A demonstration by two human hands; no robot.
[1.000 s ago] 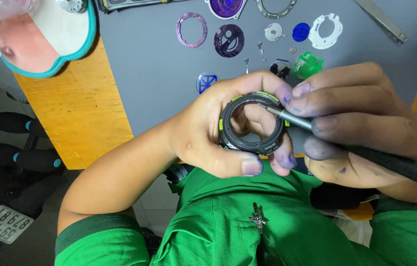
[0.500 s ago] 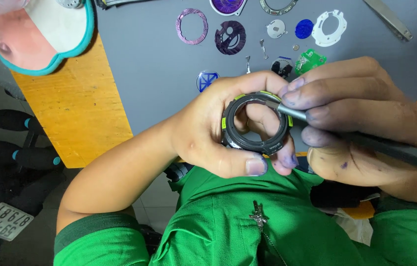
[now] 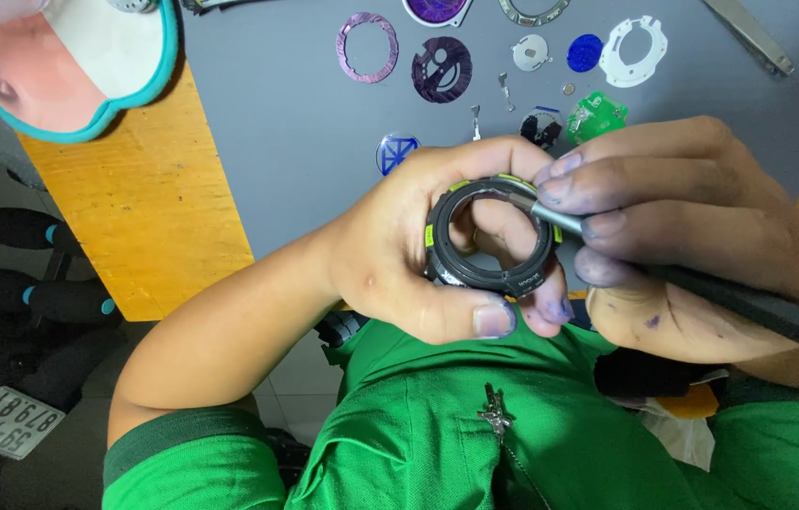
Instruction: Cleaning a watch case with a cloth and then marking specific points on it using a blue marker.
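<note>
Grey mat edge below left hand fingers clamped on watch case, right hand fingers on screwdriver.

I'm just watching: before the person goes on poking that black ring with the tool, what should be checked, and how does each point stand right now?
1. Left hand grips the black ring firmly, thumb below and fingers through it: ok.
2. Right hand holds the tool steadily, near its tip: ok.
3. Tool tip rests on the ring's upper inner edge: ok.
4. Small parts lie spread apart on the grey mat, away from both hands: ok.
5. Tip seated in a slot or screw: cannot tell.
</note>
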